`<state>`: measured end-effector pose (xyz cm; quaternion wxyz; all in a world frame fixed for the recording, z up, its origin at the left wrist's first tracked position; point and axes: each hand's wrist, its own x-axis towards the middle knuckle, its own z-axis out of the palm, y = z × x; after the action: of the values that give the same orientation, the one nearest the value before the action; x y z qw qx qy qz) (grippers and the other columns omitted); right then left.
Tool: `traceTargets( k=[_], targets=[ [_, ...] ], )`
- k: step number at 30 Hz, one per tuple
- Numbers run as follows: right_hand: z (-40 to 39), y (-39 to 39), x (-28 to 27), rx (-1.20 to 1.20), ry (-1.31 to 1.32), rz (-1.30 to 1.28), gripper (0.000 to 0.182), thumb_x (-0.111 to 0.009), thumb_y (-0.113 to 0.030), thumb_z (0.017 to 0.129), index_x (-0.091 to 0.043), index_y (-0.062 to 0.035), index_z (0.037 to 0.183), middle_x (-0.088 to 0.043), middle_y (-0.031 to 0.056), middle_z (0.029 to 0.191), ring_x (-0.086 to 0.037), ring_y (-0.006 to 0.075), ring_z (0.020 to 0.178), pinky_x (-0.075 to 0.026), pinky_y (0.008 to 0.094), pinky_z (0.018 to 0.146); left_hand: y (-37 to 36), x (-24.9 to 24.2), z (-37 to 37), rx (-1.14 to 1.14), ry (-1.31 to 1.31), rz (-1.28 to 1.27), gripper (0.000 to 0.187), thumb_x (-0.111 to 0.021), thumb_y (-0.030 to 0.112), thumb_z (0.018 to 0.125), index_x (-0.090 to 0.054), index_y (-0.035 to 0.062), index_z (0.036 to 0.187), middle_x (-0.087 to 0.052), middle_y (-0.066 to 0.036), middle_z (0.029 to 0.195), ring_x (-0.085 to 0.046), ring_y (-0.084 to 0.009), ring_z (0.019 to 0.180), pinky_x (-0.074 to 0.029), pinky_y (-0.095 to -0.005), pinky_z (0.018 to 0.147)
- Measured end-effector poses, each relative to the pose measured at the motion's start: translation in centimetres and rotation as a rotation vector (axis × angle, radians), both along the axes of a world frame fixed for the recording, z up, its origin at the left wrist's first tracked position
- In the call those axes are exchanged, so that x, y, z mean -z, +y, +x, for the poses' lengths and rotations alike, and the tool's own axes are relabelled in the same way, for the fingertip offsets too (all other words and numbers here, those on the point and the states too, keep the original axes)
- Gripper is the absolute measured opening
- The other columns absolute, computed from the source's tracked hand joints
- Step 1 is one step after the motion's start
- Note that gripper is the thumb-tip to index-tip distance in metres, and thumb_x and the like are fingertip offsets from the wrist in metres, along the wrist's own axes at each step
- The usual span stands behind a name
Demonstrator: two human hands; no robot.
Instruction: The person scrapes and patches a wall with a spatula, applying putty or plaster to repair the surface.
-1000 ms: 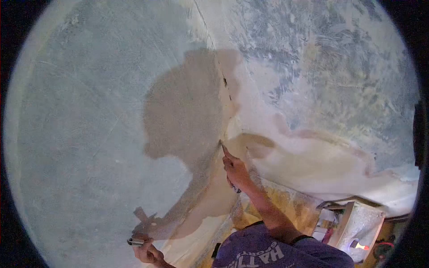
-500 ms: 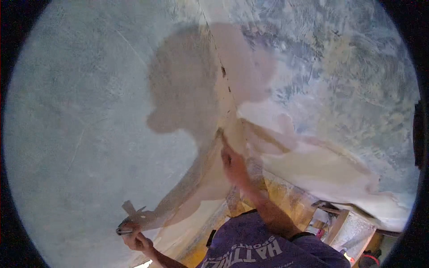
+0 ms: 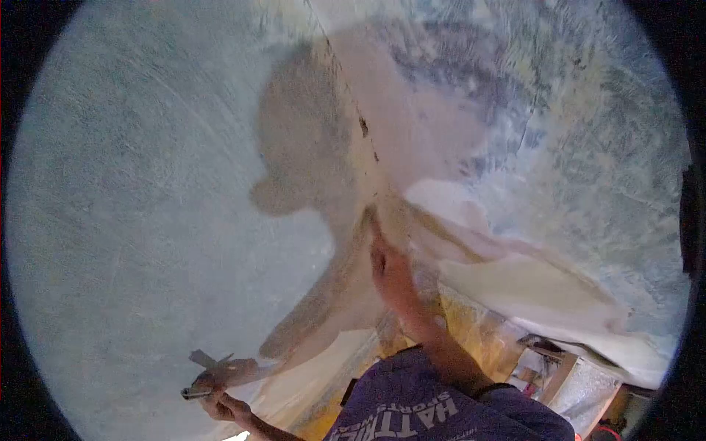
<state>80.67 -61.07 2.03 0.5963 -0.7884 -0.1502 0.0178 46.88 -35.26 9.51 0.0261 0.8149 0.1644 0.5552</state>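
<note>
Head view: two hands up against a wall corner [image 3: 360, 128].
Right hand [image 3: 388, 268]: blurred, fingertip pressed on the corner seam; what it grips, I cannot tell.
Left hand [image 3: 224, 404]: closed round a small tool [image 3: 197, 392], low and left of the corner.
Change: both hands sit slightly lower and nearer the corner's foot than a second ago; the shadow has slid up.
Meaning: smoothing along the seam seems under way.
Count: two hands, one tool, one corner.

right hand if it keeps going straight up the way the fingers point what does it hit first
Most likely the wall corner seam: the right hand points up along it, fingertips seemingly already at the plaster. Blur leaves contact unclear.
</note>
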Motion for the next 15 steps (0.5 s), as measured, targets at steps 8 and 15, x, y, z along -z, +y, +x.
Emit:
traceTargets(
  k=[8,15],
  targets=[
    [-1.7,0.4,2.1,-0.025,0.080,-0.002,0.048,-0.047,-0.014,0.097,-0.038,-0.0119,0.144,-0.050,0.0116,0.064,-0.055,0.0183,0.061,-0.048,0.0362,0.066,0.4,0.0,0.3,0.056,-0.007,-0.072,0.030,-0.055,0.031,0.096,-0.061,0.0047,0.083,-0.055,-0.007,0.080,-0.051,-0.0210,0.078,-0.041,-0.0337,0.072],
    [-2.9,0.4,-1.0,0.003,0.037,0.074,0.044,-0.045,-0.018,0.099,-0.040,-0.0095,0.142,-0.051,0.0096,0.063,-0.051,0.0162,0.052,-0.046,0.0345,0.052,0.3,-1.1,-0.6,0.153,0.093,-0.080,0.030,-0.055,0.030,0.096,-0.058,0.0047,0.081,-0.060,-0.010,0.089,-0.055,-0.0238,0.083,-0.044,-0.0374,0.073]
  ],
)
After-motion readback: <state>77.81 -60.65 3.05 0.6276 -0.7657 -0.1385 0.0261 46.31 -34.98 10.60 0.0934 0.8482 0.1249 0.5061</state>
